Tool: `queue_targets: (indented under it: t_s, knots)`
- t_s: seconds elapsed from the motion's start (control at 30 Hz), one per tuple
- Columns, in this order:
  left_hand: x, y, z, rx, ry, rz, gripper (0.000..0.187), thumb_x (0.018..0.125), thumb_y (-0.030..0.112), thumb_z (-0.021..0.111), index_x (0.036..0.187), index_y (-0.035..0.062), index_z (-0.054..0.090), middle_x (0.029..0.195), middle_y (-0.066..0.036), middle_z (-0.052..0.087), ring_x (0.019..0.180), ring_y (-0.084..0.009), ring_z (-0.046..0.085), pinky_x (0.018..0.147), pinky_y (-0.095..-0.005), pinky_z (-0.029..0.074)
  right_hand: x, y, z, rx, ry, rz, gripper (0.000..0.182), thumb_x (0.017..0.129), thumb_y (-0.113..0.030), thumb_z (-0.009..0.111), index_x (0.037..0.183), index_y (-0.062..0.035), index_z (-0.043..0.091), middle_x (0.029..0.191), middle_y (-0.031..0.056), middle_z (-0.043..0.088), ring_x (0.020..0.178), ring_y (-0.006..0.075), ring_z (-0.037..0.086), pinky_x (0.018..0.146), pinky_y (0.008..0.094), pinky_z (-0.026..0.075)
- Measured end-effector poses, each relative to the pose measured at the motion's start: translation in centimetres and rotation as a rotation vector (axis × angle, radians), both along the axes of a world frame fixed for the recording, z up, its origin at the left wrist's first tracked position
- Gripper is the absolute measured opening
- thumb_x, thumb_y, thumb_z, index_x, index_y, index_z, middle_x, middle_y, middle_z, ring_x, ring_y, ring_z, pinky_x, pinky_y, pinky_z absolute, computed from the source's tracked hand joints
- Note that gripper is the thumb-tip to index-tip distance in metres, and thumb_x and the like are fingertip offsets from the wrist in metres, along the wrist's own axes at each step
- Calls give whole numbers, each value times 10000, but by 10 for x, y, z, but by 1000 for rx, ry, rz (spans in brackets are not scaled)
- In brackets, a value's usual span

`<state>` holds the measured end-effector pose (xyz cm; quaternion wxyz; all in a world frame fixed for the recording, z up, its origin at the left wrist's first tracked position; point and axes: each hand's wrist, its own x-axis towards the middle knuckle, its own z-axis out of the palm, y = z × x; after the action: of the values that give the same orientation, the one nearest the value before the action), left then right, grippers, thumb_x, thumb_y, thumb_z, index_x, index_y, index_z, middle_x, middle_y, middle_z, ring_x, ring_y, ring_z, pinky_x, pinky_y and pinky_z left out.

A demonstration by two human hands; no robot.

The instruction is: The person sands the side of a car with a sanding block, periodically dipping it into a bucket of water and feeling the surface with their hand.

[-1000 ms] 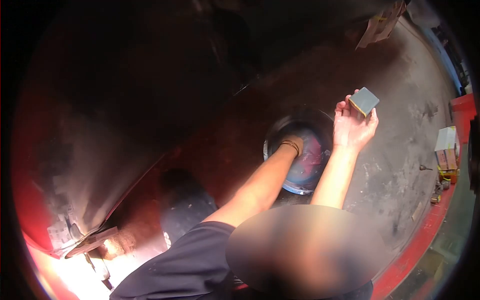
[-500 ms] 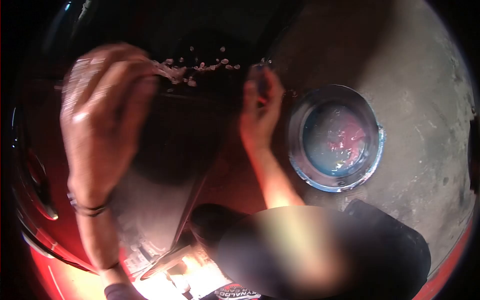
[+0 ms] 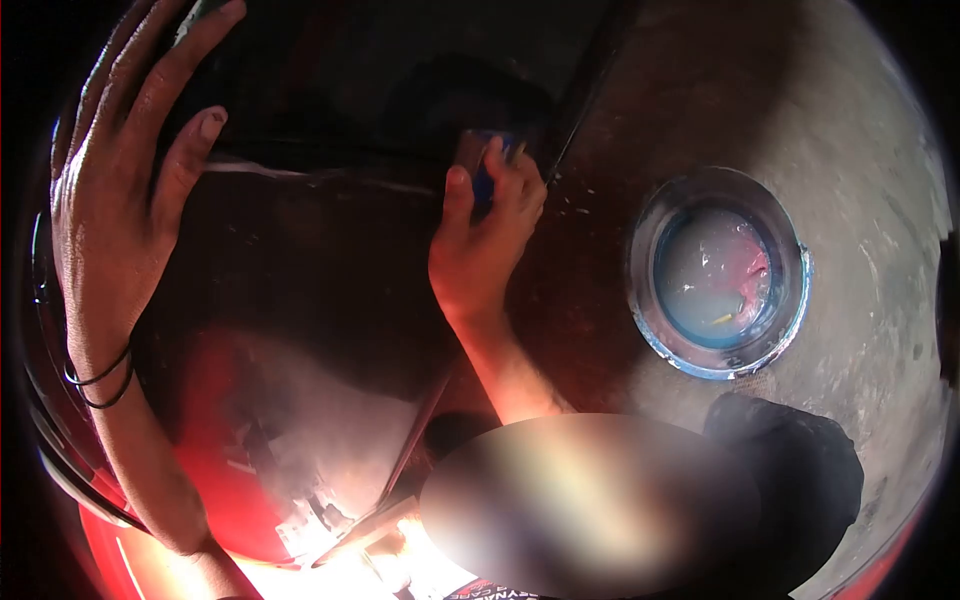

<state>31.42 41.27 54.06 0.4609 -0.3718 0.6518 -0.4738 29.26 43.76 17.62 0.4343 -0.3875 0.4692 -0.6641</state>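
From the head view, the left hand [image 3: 115, 200] lies flat and spread against the glossy dark red car panel [image 3: 300, 300], holding nothing. The right hand [image 3: 485, 235] presses a small grey-blue sanding block [image 3: 482, 160] to the panel, fingers mostly covering it. A round metal bowl of cloudy pinkish water [image 3: 718, 275] sits on the concrete floor nearby.

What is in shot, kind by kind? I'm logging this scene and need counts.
Bare hands: 2, left, right
Grey rectangular sanding block: 1
Round blue-rimmed metal basin of cloudy water: 1
Glossy dark red body panel: 1
Total: 5
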Motion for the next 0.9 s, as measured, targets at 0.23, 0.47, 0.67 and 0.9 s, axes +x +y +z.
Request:
queue_targets:
  t_s: [0.23,0.47,0.67,0.9]
  knots:
    - [1,-3,4,31,4,-26,532,1170,471,538,1654,260,606,1774,-26,503,1666,-300,424,1351,-544,371,-21,-63,-39,-88,184,-85,426,1127,-283,665,1503,-84,680,1549,266,588,1386,477,573,1141,572,442]
    - [11,-3,1,79,155,-100,513,1177,406,560,1653,221,610,1777,-52,498,1668,-302,421,1365,-536,363,-23,-70,-68,-150,202,-90,426,1122,-271,672,1505,-85,684,1537,251,608,1376,466,584,1160,561,423]
    - [12,-3,1,107,265,-71,539,1182,421,557,1657,169,599,1769,-103,501,1667,-315,419,1376,-545,340,-18,-35,-84,-167,219,-107,428,1103,-206,672,1509,-74,688,1536,260,611,1400,472,576,1179,558,420]
    - [34,-18,0,239,317,-315,650,1056,569,704,1588,198,658,1692,-211,537,1543,-495,481,1235,-700,355,-31,-149,-94,-221,256,-193,433,1110,-229,673,1520,-90,684,1533,260,618,1389,463,582,1181,576,417]
